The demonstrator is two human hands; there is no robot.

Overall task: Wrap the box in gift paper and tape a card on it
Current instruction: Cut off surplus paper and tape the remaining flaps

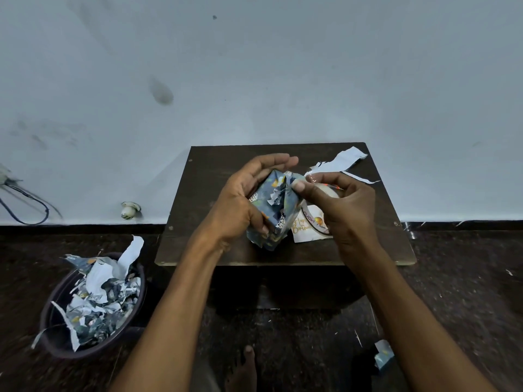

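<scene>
head view, box: the box (273, 209) is already covered in blue patterned gift paper (288, 210) and held up just over the middle of the table (203, 176), paper looks pretty crumpled and torn along the top seam
left hand: the left hand (249, 199) cups the box from the left side, thumb pressed on the front near the bottom, fingers curved around the far end
right hand: the right hand (339, 205) pinches a bit of clear tape (310, 179) between thumb and forefinger, right at the top edge of the paper
card: a white card (307, 227) with "Happy Birthday" on it lies flat on the table just right of the box, partly under the right hand
tape roll: a roll (329, 190) sits behind the right hand, mostly hidden
scraps: torn white paper strips (341, 162) near the table's far right corner
bin: a dark bin (93, 343) on the floor to the left of the table, stuffed with paper offcuts
floor: one small paper scrap (383, 355) on the dark floor at lower right
</scene>
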